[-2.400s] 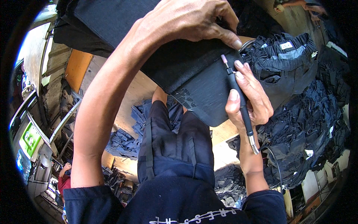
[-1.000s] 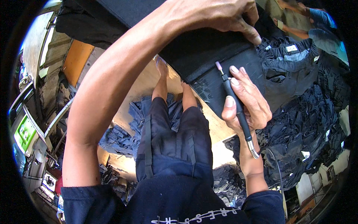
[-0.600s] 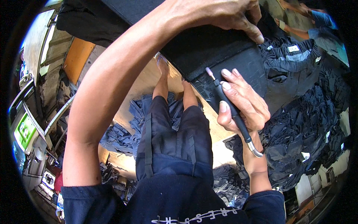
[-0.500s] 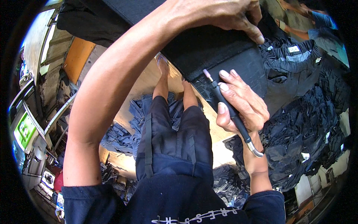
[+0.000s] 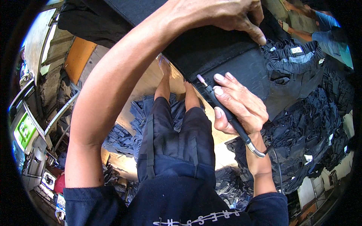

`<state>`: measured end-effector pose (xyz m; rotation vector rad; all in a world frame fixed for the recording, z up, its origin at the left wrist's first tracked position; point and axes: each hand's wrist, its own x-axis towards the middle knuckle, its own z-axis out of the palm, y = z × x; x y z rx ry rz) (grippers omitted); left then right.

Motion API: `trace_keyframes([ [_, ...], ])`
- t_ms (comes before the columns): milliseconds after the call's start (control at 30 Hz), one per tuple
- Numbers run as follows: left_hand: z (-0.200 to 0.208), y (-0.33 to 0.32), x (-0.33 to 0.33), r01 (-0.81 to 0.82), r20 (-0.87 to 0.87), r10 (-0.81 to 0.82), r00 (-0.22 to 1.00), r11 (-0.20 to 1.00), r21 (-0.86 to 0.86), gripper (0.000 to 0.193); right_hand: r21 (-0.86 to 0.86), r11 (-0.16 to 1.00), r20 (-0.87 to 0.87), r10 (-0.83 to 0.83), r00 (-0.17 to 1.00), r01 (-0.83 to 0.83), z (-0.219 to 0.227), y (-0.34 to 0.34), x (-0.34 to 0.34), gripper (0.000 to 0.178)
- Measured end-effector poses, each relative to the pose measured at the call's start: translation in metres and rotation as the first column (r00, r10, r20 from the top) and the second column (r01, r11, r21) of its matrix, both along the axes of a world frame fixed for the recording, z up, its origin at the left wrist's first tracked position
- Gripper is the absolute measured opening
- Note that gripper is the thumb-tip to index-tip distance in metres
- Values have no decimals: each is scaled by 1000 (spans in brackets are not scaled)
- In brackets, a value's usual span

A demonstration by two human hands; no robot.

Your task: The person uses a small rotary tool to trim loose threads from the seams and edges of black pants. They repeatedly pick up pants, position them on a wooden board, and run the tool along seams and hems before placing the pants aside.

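Observation:
My right hand (image 5: 241, 103) is closed around a rotary grinder handpiece (image 5: 226, 109), a slim black tool with a pinkish stone tip and a metal spring collar at its rear. The tip points up and left, close to the edge of a flat, scuffed black panel (image 5: 241, 73); whether it touches cannot be told. Black cloth (image 5: 215, 47) lies across the panel's upper part. Over it reaches my left hand (image 5: 237, 17), bent at the wrist, its thumb pressed down at the cloth's right edge and its fingers curled, partly cut off by the frame.
Dark trousers with an elastic waistband (image 5: 294, 54) lie right of the panel. Below them spreads a big heap of dark garments (image 5: 301, 128). More blue-black cloth (image 5: 120, 139) is on the floor around my legs. A thin cable (image 5: 279, 169) hangs beside my right forearm. Another person's legs (image 5: 301, 34) show at upper right.
My right hand has shifted slightly left with the grinder handpiece, so its tip sits nearer the panel's left edge. The thin cable now shows by my forearm. My left hand has hardly moved.

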<state>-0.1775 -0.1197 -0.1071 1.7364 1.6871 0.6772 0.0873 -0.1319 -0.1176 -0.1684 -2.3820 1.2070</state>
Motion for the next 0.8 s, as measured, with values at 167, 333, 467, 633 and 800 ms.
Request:
trace_keyframes([
  [167,0,0,0,10,-1,-10,1000,1000,-2,45,24,998,-17,-59,998,60,-2,-1,2,30],
  [333,4,0,0,26,30,-26,999,1000,3,44,31,994,-30,-106,994,107,-4,-1,3,31],
  [467,6,1,2,-7,12,7,1000,998,-58,44,35,988,-45,-146,988,147,-6,-1,4,29],
  [633,5,0,2,4,34,-4,999,1000,-19,46,44,981,-59,-185,981,188,-7,-1,5,29],
  [800,3,1,2,4,17,-3,1000,999,-39,46,58,970,-56,-235,970,238,-8,-1,5,29],
])
